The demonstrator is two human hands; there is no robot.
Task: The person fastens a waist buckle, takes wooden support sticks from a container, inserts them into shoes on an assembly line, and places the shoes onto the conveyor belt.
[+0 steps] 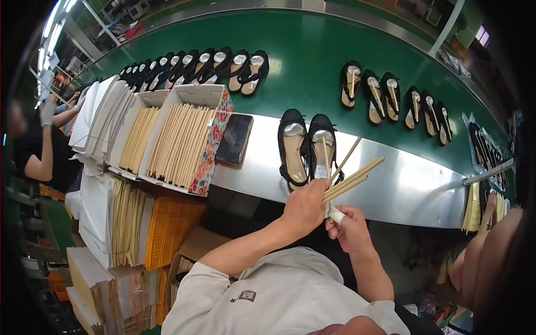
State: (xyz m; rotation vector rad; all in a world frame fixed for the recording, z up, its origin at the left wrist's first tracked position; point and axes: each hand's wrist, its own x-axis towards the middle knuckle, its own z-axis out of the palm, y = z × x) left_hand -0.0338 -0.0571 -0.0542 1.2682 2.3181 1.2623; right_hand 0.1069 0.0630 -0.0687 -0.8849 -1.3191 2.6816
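Several thin wooden sticks (357,177) are gripped in my left hand (304,207), fanning out to the right. My right hand (350,230) is closed just below, with white wrapping (336,215) on one digit; it seems to pinch the lower end of a stick. Beyond my hands, a pair of black slingback shoes stands side by side on the metal strip. The left shoe (293,148) has silvery stuffing in its toe. In the right shoe (322,125), stuffing also shows, and one stick reaches over its insole from my hands.
Boxes of wooden sticks (178,145) stand left, beside a dark phone (234,138). Rows of black shoes (204,62) line the green belt (304,61); those at right (374,96) hold sticks. Paper stacks (100,123) and an orange crate (173,223) are left. Other people work at both sides.
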